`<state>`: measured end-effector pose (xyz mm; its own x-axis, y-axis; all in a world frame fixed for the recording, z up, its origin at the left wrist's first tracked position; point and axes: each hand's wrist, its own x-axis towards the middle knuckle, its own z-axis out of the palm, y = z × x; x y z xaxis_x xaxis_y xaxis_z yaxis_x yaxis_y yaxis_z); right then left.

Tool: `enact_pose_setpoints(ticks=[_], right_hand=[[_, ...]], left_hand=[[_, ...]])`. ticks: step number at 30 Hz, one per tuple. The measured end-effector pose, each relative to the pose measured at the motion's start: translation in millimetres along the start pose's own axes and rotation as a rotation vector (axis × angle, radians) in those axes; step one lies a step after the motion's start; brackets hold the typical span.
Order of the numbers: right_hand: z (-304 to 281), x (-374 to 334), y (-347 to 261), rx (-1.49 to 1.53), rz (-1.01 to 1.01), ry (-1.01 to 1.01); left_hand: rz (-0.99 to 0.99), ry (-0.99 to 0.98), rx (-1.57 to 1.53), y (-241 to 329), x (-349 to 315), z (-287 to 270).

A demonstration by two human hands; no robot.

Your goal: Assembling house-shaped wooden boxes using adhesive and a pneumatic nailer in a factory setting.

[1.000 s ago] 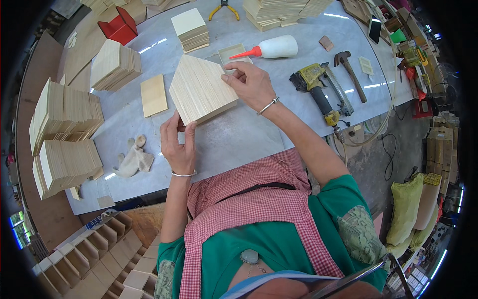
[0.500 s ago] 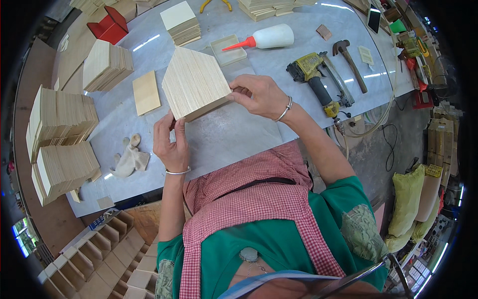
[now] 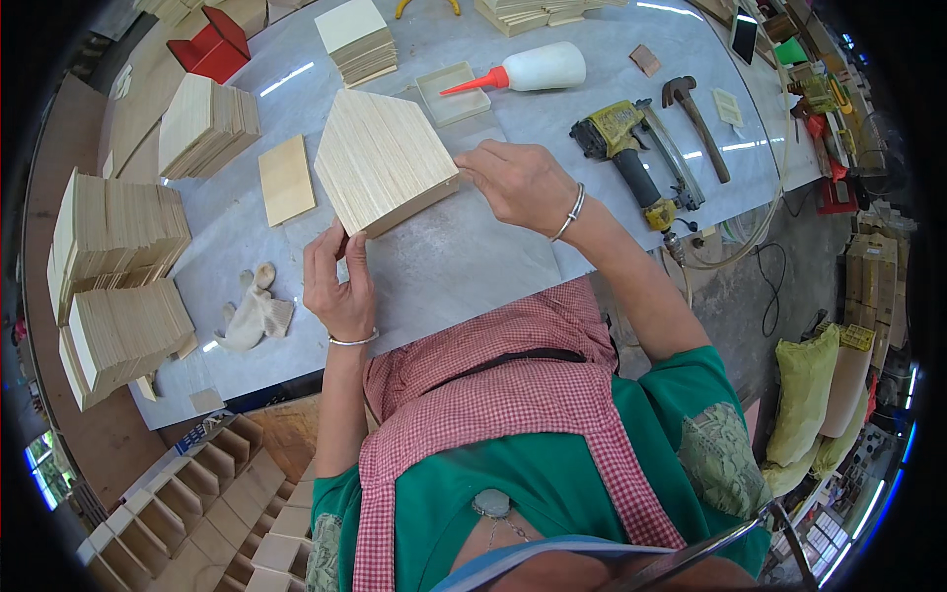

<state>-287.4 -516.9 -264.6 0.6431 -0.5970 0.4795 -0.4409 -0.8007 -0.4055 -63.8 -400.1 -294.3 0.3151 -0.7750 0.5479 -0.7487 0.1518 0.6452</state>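
Grey tabletop (image 3: 473, 266) carries a pale house-shaped wooden box (image 3: 383, 158) at its centre. At seven o'clock of the box, the left hand (image 3: 337, 281) pinches its lower corner; at three o'clock, the right hand (image 3: 518, 181) grips its right edge. Beyond, at one o'clock, lies a white glue bottle with a red nozzle (image 3: 528, 69).

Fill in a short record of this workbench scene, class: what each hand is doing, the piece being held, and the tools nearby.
Held piece: house-shaped wooden box, tilted above the grey tabletop
Left hand: grips the box's lower corner
Right hand: pinches the box's right edge
Tools to the right: nail gun, hammer
Behind the box: glue bottle with red nozzle
Left side: stacks of wooden panels
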Motion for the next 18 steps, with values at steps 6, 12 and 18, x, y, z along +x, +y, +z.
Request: enact_pose_setpoints(ticks=[6, 12, 18], right_hand=[[0.5, -2.1, -8.0, -0.014, 0.002, 0.071], [5.4, -4.4, -12.7, -0.029, 0.009, 0.11], [4.5, -4.3, -17.4, -0.053, 0.004, 0.125]], left_hand=[[0.029, -0.008, 0.011, 1.5, 0.0, -1.0], [0.013, 0.001, 0.007, 2.4, -1.4, 0.0], [0.016, 0.016, -0.008, -1.2, -2.7, 1.6]])
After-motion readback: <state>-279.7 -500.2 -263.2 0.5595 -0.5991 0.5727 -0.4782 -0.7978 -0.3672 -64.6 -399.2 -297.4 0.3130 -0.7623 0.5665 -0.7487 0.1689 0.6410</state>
